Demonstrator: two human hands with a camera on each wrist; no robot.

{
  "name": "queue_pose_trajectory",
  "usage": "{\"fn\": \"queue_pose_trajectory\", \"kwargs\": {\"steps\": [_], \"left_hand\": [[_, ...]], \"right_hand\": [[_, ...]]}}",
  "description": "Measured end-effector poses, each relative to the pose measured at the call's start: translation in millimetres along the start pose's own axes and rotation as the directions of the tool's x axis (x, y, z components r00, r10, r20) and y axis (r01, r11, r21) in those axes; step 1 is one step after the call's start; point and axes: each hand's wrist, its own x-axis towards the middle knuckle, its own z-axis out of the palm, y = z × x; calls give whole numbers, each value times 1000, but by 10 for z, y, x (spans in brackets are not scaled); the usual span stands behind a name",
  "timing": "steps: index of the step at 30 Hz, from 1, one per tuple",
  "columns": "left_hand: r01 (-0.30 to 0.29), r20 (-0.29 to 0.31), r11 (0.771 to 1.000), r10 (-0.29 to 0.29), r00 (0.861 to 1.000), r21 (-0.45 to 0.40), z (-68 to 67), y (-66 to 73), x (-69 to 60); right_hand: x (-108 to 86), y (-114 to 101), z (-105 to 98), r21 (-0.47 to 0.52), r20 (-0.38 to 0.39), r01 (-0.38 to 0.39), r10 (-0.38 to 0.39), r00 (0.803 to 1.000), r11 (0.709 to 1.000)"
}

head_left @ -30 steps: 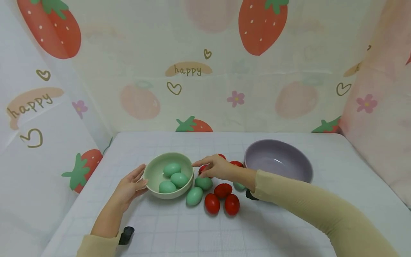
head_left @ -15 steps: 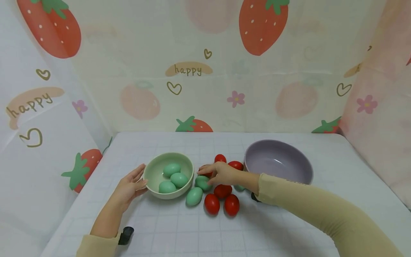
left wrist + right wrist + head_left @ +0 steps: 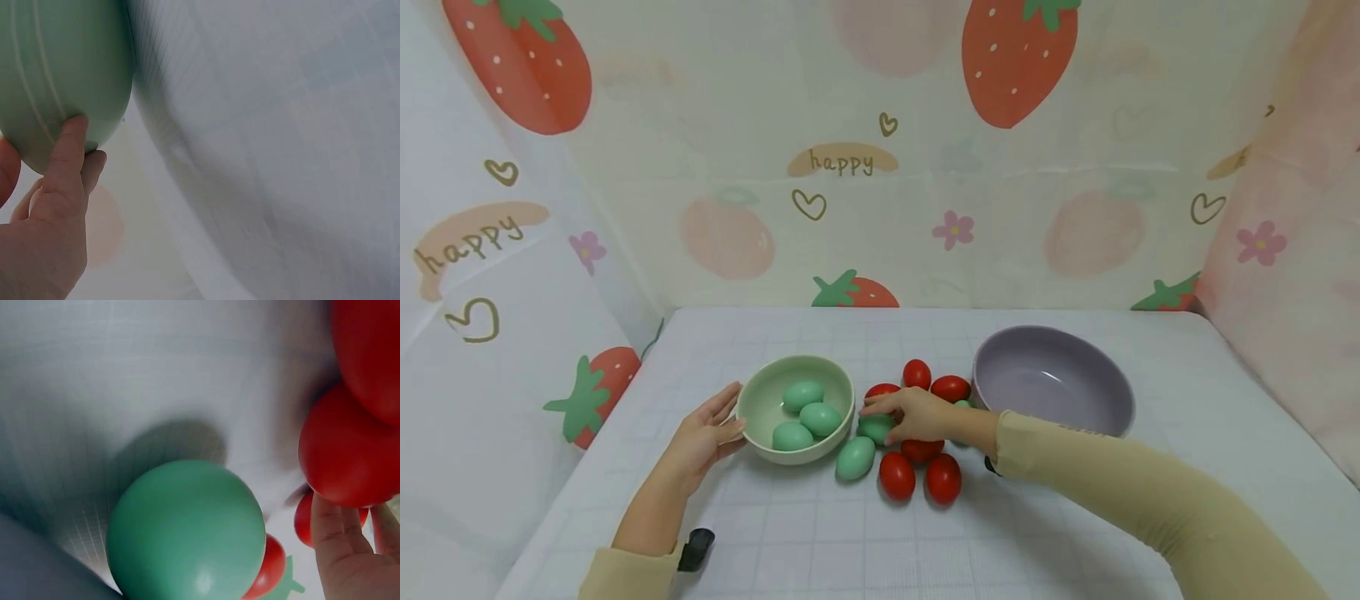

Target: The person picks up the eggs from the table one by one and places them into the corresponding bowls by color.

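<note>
A pale green bowl (image 3: pixel 762 450) holds several green eggs (image 3: pixel 803 395). Against its left side rest the relaxed fingers of my left hand (image 3: pixel 695 442); in the left wrist view this hand (image 3: pixel 53 225) touches the bowl's outer wall (image 3: pixel 75 69). Right of the bowl, my right hand (image 3: pixel 917 414) has thumb and fingers around a green egg (image 3: pixel 874 428) on the table. A second green egg (image 3: pixel 855 458) lies just in front of it. In the right wrist view a red egg (image 3: pixel 350 450) hides the fingertips of my right hand (image 3: pixel 356 556).
A purple bowl (image 3: pixel 1052 375) stands at the right, behind my right forearm. Several red eggs (image 3: pixel 943 479) lie around my right hand, some at the back (image 3: pixel 951 388). Another green egg (image 3: pixel 962 433) is partly hidden by my right wrist. A patterned cloth hangs behind the table.
My right hand has moved from the bowl's rim slightly right and down, and its fingers have come around the green egg. My left hand and the bowl have stayed in place.
</note>
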Motion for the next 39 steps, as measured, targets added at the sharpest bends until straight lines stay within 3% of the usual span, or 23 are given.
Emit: {"fn": "queue_pose_trajectory", "kwargs": {"steps": [18,28,35,39], "left_hand": [[-5,13,1000,5,1000,2,21,26,4],[-6,18,1000,6,1000,2,24,32,-9],[-3,19,1000,3,1000,-2,12,9,1],[-5,19,1000,5,1000,0,6,2,12]], "right_hand": [[61,66,58,-97,-2,16,-16,1000,995],[18,53,3,3,-53,11,-11,999,1000],[-48,-15,-93,91,-77,-51,58,995,995],[-75,-42,-149,106,-99,-44,54,994,993]]}}
